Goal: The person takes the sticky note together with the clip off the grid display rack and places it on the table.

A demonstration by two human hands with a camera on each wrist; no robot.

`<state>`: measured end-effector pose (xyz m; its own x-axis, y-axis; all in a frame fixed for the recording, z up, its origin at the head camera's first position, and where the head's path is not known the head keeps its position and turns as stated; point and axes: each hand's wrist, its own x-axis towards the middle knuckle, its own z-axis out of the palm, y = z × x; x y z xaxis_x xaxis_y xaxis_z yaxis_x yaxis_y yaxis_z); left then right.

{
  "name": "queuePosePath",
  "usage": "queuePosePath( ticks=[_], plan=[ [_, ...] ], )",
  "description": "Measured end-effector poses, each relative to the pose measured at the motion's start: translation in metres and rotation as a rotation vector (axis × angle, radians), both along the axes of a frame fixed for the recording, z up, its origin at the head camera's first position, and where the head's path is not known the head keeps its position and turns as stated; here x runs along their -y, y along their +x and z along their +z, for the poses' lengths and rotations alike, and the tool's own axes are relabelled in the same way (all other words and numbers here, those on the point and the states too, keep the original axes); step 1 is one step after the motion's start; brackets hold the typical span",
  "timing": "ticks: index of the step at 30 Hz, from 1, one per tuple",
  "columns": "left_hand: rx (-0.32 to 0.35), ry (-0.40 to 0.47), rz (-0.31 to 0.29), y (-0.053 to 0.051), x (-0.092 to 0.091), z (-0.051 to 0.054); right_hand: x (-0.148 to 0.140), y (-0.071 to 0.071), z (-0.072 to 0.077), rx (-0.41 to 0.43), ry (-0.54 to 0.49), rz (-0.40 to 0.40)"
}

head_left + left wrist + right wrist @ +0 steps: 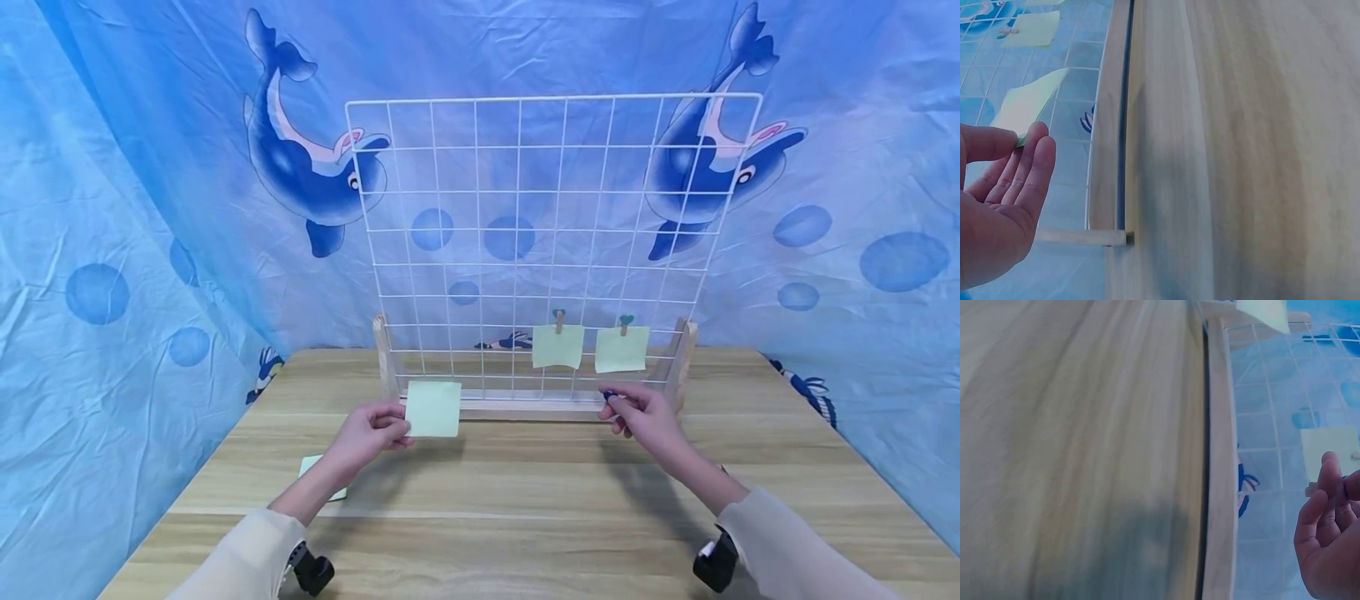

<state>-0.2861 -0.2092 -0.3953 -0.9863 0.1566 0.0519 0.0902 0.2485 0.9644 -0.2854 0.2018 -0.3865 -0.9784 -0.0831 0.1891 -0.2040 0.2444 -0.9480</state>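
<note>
My left hand [378, 429] pinches a pale green sticky note [433, 409] by its left edge, between thumb and fingers, in front of the lower left of the white wire grid [497, 229]. In the left wrist view the note [1032, 103] bends a little. Toward the grid's lower right, my right hand [637, 412] pinches a small clothespin [1312, 489] with a dark blue top, mostly hidden by the fingers. Above that hand, two green notes hang on the grid, a left note [557, 348] and a right note [622, 351], each under a wooden clothespin with a green heart.
The grid stands in a wooden base [525, 410] with upright side pieces at the back of the wooden table [480, 517]. A pad of green notes [309, 463] lies partly behind my left forearm. A blue dolphin-print curtain [135, 208] surrounds the table's back and sides.
</note>
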Motion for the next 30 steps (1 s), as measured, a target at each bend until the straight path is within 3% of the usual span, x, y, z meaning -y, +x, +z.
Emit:
queuePosePath(
  ticks=[8, 13, 21, 30],
  plan=[
    [0.027, -0.018, 0.007, 0.008, 0.010, -0.003, -0.018, 0.010, -0.010, 0.063, 0.074, -0.017],
    [0.054, -0.025, 0.006, 0.011, 0.014, -0.004, -0.030, 0.014, -0.015, 0.114, 0.081, 0.029],
    [0.077, -0.028, -0.055, 0.015, 0.020, -0.015, -0.050, 0.021, -0.022, 0.236, 0.131, 0.120],
    [0.093, -0.045, -0.091, 0.019, 0.026, -0.023, -0.067, 0.031, -0.026, 0.300, 0.156, 0.191]
  ],
)
